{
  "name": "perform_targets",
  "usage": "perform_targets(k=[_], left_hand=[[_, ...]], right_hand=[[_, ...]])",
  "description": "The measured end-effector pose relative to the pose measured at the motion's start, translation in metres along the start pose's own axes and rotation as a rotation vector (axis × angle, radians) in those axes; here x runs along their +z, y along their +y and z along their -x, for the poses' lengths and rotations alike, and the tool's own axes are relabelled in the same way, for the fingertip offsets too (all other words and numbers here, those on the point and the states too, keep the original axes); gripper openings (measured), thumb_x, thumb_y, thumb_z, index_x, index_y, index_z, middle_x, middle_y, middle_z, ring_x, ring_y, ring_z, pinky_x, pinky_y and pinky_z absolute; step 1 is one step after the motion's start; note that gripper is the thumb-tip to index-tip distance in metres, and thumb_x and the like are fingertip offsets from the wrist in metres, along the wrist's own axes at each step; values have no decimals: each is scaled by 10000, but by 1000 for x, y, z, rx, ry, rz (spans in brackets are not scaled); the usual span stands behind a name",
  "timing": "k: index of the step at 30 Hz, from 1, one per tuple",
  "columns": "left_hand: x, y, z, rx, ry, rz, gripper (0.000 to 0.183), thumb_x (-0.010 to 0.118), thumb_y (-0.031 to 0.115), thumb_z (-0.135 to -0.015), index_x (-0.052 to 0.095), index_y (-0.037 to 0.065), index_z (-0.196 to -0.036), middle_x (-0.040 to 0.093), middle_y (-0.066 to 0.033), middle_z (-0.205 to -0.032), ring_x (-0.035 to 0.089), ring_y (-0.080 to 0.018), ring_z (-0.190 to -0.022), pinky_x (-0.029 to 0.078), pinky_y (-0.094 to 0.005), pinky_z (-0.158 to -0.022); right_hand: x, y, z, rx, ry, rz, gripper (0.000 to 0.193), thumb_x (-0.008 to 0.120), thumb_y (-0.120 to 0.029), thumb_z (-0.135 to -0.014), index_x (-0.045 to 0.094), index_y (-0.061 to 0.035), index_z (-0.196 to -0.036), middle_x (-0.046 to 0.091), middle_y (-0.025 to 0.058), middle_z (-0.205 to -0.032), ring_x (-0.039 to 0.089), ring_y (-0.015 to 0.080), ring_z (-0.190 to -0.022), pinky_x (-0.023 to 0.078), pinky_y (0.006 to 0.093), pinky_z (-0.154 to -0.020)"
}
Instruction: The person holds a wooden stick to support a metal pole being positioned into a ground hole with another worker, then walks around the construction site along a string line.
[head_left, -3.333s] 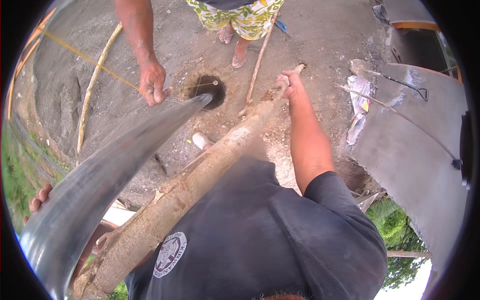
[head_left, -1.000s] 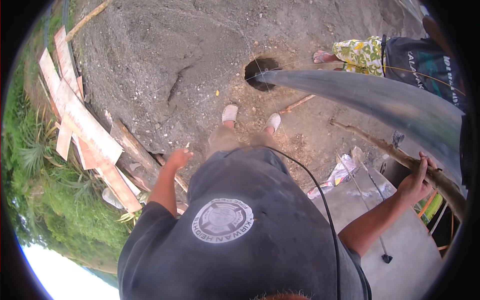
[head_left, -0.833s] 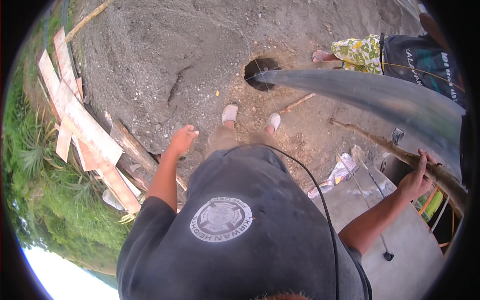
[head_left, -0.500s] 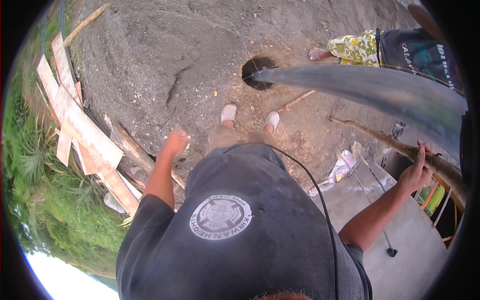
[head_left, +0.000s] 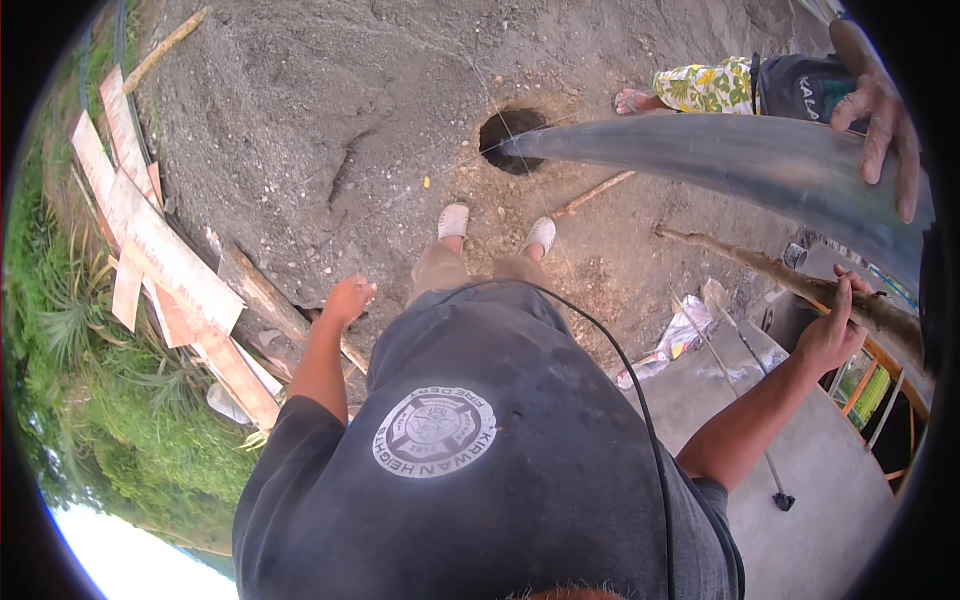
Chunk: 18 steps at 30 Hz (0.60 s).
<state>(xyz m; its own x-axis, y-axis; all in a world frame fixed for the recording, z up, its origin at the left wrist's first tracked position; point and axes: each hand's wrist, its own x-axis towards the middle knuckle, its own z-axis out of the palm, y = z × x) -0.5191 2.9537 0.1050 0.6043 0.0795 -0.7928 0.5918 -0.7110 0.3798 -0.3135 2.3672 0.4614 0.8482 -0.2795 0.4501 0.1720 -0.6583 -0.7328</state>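
My right hand (head_left: pixel 835 330) is wrapped around a rough, bark-brown wooden pole (head_left: pixel 760 268) on the right side. My left hand (head_left: pixel 350 299) hangs to the left of my legs, fingers curled in, with nothing visible in it. A thick grey post (head_left: pixel 690 155) stands with its foot in a round dark hole (head_left: pixel 508 140) in the dirt, beyond my feet. Its upper end runs to the right rim, close to my right hand but apart from it. Another person's hand (head_left: pixel 885 130) lies against the post near that end.
The other person (head_left: pixel 710 88) stands behind the post in patterned shorts. A short stick (head_left: pixel 595 193) lies near my right foot. Wooden boards (head_left: pixel 170 260) and a log (head_left: pixel 262 290) are piled at left beside plants. A crumpled sack (head_left: pixel 680 335) and thin rods (head_left: pixel 740 400) lie by a concrete slab (head_left: pixel 800 480).
The other person's hand has come into view and onto the post. My right hand keeps its grip on the wooden pole; my left hand has shifted slightly.
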Motion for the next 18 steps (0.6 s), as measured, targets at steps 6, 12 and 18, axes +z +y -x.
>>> perform_targets(k=[6,12,18], left_hand=[[-7,22,-6,31,2,56,429,581,345,-788,574,2,-1047,613,-198,-990,571,-330,-971,434,-380,-828],[-15,31,-1,20,23,26,408,594,330,-783,584,7,-1032,612,-195,-997,572,-322,-974,436,-378,-837],[-15,20,0,19,9,-80,406,594,352,-783,590,12,-1003,600,-198,-1014,556,-347,-977,433,-385,-840]], right_hand=[[-1,-2,1,1,-4,12,92,540,-19,-832,565,26,-909,575,116,-905,552,198,-893,390,348,-887],[0,-2,0,1,-26,-10,106,551,-40,-822,566,41,-888,592,148,-917,550,215,-907,368,350,-901],[-1,1,3,-25,-54,-21,107,527,-23,-834,568,13,-925,592,116,-912,553,196,-891,381,365,-904]])
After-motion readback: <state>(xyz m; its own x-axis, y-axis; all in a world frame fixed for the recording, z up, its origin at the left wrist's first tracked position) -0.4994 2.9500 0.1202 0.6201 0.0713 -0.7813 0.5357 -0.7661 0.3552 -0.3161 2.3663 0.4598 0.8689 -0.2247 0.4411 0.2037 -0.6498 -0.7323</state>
